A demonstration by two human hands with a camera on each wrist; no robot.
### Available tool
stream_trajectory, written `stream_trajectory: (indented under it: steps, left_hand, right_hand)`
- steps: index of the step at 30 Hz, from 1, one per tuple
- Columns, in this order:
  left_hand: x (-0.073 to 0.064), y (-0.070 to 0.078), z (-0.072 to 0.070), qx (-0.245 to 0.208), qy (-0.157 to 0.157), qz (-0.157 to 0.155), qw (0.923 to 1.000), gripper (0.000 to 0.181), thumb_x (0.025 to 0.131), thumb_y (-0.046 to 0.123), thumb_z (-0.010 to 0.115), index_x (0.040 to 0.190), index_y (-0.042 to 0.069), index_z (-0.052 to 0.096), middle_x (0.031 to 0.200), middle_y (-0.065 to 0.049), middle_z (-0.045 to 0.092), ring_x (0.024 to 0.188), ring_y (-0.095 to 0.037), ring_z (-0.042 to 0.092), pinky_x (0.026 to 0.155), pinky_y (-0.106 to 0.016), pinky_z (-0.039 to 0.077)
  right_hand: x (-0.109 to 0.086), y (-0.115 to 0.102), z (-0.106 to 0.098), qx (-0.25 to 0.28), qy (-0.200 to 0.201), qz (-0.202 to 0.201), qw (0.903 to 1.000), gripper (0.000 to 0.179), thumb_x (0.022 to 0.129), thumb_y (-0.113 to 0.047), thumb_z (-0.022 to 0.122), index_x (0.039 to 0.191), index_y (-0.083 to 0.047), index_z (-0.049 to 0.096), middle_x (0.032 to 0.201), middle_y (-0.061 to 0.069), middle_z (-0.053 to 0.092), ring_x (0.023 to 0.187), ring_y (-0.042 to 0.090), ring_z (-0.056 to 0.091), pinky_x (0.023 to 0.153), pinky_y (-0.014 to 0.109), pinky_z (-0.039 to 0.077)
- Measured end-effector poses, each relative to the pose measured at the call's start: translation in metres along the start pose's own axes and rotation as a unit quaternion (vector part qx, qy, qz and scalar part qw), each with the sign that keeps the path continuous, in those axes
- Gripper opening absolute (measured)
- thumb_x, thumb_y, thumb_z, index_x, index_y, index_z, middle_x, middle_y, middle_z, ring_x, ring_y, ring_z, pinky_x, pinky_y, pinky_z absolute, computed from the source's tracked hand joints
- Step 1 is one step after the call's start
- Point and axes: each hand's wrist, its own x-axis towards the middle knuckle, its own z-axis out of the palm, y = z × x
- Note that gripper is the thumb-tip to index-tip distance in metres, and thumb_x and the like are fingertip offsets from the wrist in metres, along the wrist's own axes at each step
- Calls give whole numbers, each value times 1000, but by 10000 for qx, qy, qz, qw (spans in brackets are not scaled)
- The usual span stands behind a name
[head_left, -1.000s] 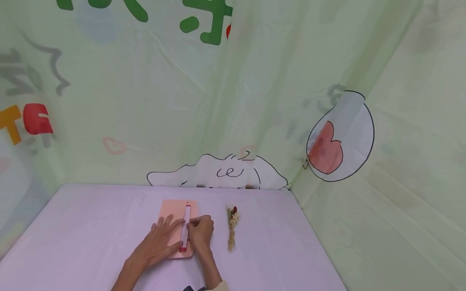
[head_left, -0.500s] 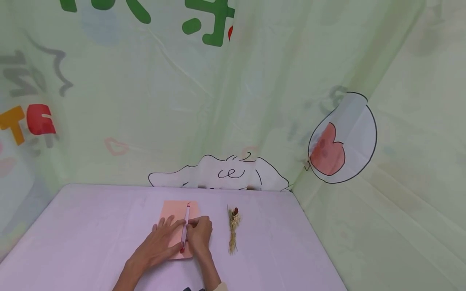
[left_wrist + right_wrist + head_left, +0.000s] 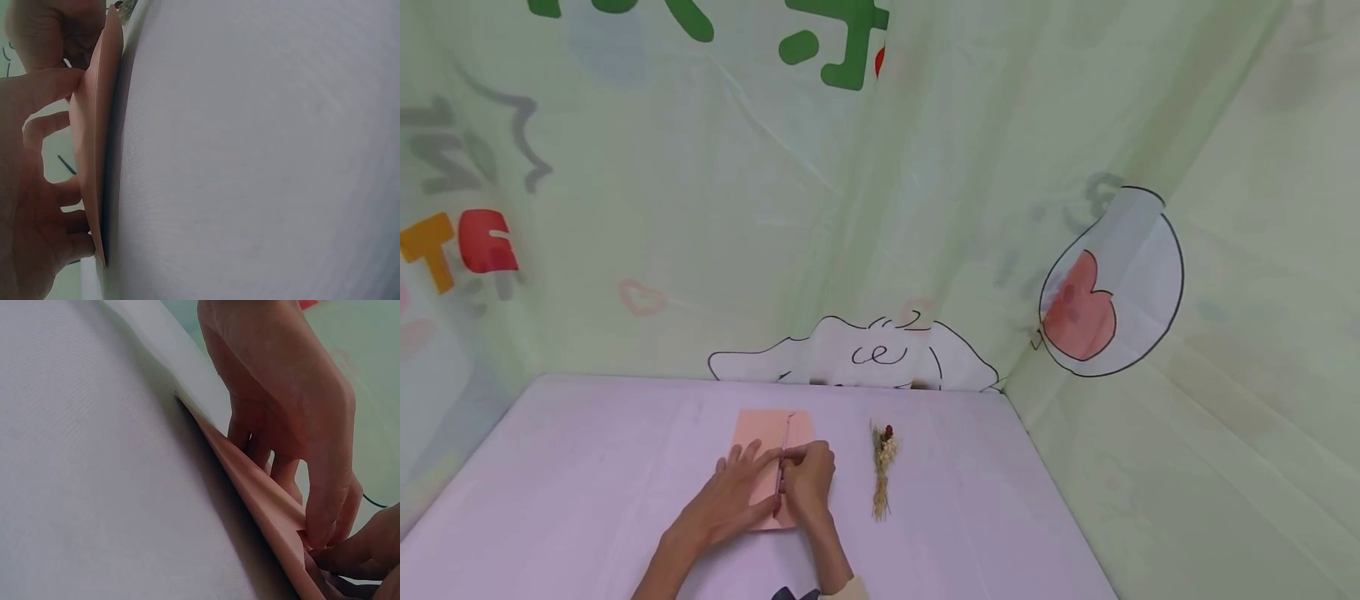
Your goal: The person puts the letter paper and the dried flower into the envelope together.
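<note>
A flat pink paper envelope (image 3: 762, 425) lies on the table, with a narrow whitish slit (image 3: 786, 433) running lengthwise down it. My left hand (image 3: 733, 489) rests on the envelope's left part, fingers spread, with the index fingertip and thumb at the slit. On the other side, my right hand (image 3: 808, 479) has its fingers curled and pinches the paper along the slit. In the left wrist view the envelope (image 3: 87, 125) appears nearly edge-on beneath the left fingers. The right wrist view has the right hand (image 3: 369, 550) meeting the left fingertips at a raised fold.
A small bunch of dried flowers (image 3: 882, 471) with a dark red bloom lies right of the hands. The pale table (image 3: 985, 492) is enclosed by printed fabric walls (image 3: 700, 208) at the back and sides.
The white band between the hands, with red ends, has narrowed to a thin line as its right edge drew leftward. The hands stay nearly in place; the flowers have not moved.
</note>
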Motion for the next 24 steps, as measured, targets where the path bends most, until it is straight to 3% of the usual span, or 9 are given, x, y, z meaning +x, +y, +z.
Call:
stream_trajectory:
  steps: [6,12,15,20,24]
  left_hand:
    - [2,3,2,26,93,47,9999,67,101,45,69,161,18,54,169,-31,43,156,-64,36,124,-80,31]
    - [4,4,5,-31,-92,-34,9999,68,103,50,67,162,21,52,172,-30,40,158,-63,34,125,-80,29]
    - [4,5,6,-48,-131,-14,9999,69,103,53,66,162,21,52,171,-30,40,157,-63,34,125,-81,29]
    - [2,6,4,2,18,45,10000,67,102,48,68,161,20,54,169,-31,43,156,-64,36,123,-81,31]
    - [-1,3,1,29,135,82,9999,67,101,46,69,160,19,54,169,-31,43,155,-65,36,123,-81,31]
  right_hand:
    - [2,3,0,-310,178,-262,9990,17,82,14,75,82,1,85,66,7,74,54,6,60,48,20,48]
    - [2,10,1,-570,321,-495,9966,14,79,11,76,82,0,85,69,7,76,61,11,63,52,24,48]
    - [6,24,6,-707,389,-657,9946,14,78,9,76,83,0,85,70,7,76,62,14,63,52,28,48]
    - [10,31,6,-657,115,-865,9940,14,82,7,77,87,-2,87,70,5,76,58,12,64,50,26,49]
    - [18,38,3,-310,-233,-577,9976,12,83,6,83,88,-5,87,67,-3,73,56,4,63,49,20,51]
